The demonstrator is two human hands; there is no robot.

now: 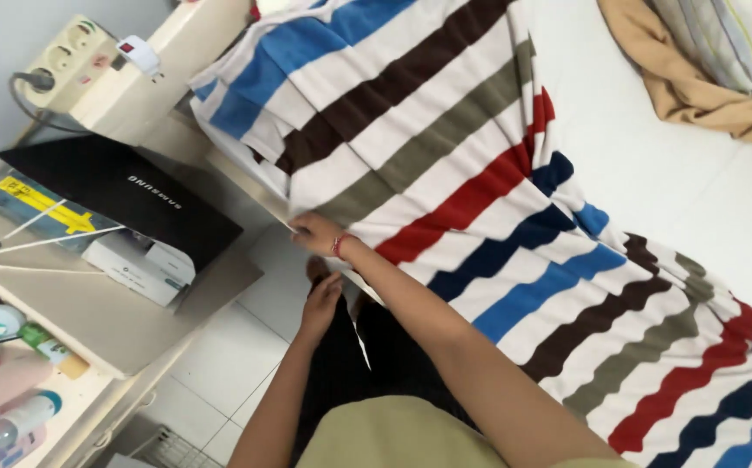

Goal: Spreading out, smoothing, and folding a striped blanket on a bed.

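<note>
Striped cloth fills most of my view: a blanket (480, 199) banded in white, blue, brown, olive, red and navy, spread over a white bed (653, 165) and running from the upper left down to the lower right corner. My right hand (315, 232) sits at the blanket's near edge, at the side of the bed, fingers curled tight on the hem; a red band circles the wrist just behind it. I read that grip as closed on the fabric, pinching the edge. My left hand (320, 299) hangs lower, just below the right one and apart from the blanket, in front of dark trousers; its fingers look loosely bent and hold nothing that I can see.

To the left stands a pale desk (116, 321) with a black laptop (125, 195) lying on a white box, and a white clothes hanger (38, 243) beside it. A cream power strip (77, 52) rests near the wall above. On the far side of the bed lies a tan garment (696, 87), next to a striped pillow (731, 39).
</note>
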